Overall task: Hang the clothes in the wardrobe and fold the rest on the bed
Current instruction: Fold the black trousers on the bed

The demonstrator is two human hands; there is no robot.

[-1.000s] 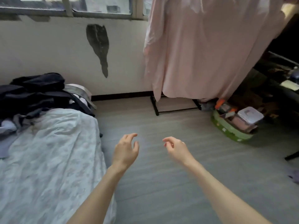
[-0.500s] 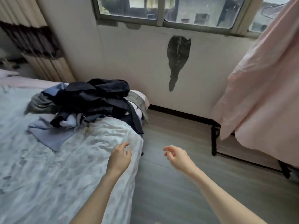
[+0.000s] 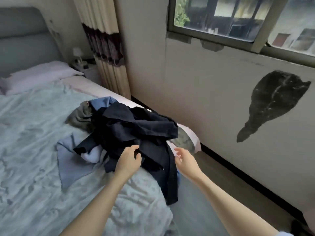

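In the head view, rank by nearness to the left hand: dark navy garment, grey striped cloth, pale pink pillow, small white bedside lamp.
From the left hand:
1. Dark navy garment, under the fingers.
2. Grey striped cloth, behind the pile, left.
3. Pale pink pillow, by the headboard.
4. Small white bedside lamp, beyond it.

Soft grey daylight comes in through the window [image 3: 221,19]; the room stays dim, edges bow outward, and everything looks slightly smeared.

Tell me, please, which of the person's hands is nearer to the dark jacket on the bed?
Left. The left hand is over the dark jacket at its near edge, fingers curled toward the cloth. The right hand is open beside its right edge, over the bed corner.
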